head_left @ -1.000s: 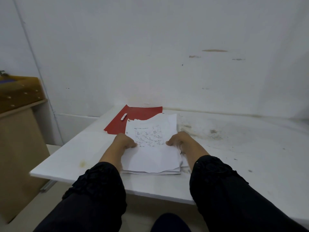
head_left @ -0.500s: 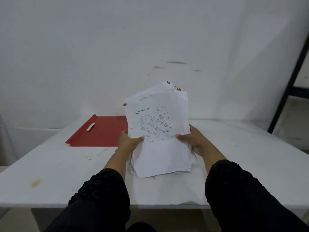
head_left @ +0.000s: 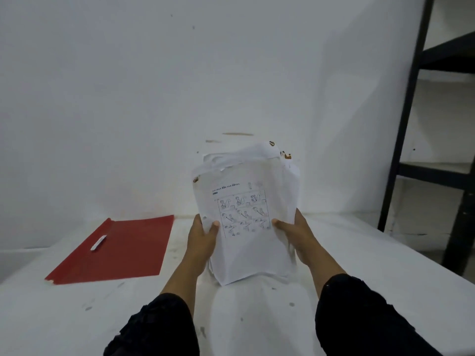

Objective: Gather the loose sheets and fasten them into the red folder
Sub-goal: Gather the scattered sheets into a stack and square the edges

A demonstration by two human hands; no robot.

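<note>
Since a second ago the stack of sheets [head_left: 250, 219] has come up off the table [head_left: 372, 265], where it lay flat partly over the red folder, and now stands nearly upright in both hands, leaning a little to the right. Half a second ago it was already raised; it now sits a touch higher against the wall [head_left: 180, 86], and its lower edge rests on or just above the tabletop, which of the two I cannot tell.

The left hand [head_left: 201, 238] grasps the left edge of the stack, thumb pressed on the front page and the other fingers hidden behind the paper. The right hand [head_left: 295, 233] grasps the right edge the same way, thumb on the front. Both arms wear dark sleeves [head_left: 359, 317].

The front page carries a grid of small line drawings under a short line of print, too blurred to read. The upper edges of the pages are uneven, with small brownish marks at the corners.

The red folder [head_left: 120, 250] lies flat and closed on the table to the left of the hands, apart from the stack, with a small white strip [head_left: 98, 242] lying on it near its left edge. A dark metal shelf frame [head_left: 411, 111] stands at the right, beyond the table.
</note>
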